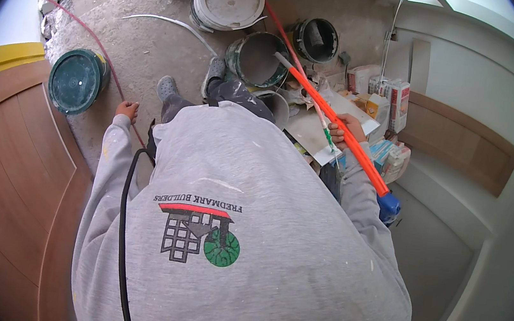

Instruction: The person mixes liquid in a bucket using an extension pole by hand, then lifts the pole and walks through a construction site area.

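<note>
My right hand [347, 132] is closed round a long orange extension pole [366, 163], which slants across the right side. Its grey tip points toward the buckets, and a blue piece [388, 208] covers its near end. A thin pink-and-white rod [315, 102] with a green end crosses by those fingers; whether they grip it too, I cannot tell. At my left side, my left hand [126, 110] hangs low with curled fingers, beside a thin red cord [115, 77] along the floor. What those fingers hold, if anything, is hidden.
A green lidded bucket [75, 82] stands at left, near a brown wooden panel [17, 176]. Ahead are a white lidded bucket [230, 0], a bucket of grey liquid [257, 61] and a dark bucket [315, 40]. Bags and boxes [398, 101] crowd the right wall. A black cable [122, 227] runs down my front.
</note>
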A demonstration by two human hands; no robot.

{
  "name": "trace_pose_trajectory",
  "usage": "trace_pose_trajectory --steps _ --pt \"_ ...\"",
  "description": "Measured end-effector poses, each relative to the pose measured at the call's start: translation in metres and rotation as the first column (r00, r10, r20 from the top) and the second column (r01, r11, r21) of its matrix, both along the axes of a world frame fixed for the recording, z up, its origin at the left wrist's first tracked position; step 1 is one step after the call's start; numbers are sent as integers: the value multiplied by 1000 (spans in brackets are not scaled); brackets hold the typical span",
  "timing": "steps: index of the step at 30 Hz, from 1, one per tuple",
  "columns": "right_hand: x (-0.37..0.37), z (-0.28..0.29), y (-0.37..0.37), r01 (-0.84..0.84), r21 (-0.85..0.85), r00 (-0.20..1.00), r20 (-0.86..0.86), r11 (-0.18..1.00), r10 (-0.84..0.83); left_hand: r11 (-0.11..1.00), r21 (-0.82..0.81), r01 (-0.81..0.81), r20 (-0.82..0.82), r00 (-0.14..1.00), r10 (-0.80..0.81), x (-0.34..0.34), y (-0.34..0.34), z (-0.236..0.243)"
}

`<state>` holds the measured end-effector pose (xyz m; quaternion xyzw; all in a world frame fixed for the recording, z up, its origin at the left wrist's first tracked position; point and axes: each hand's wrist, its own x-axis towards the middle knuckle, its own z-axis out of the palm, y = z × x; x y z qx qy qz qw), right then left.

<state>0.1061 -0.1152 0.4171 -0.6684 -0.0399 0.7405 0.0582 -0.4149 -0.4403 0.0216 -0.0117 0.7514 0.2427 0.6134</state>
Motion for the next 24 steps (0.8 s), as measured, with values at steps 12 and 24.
trace_pose_trajectory --steps 12,24 --pt "-1 -151 51 -124 -44 979 157 991 129 998 -29 -51 -124 991 47 33 5 62" --pt "31 -206 71 -326 54 921 244 944 304 999 -39 -28 -134 991 23 66 49 91"
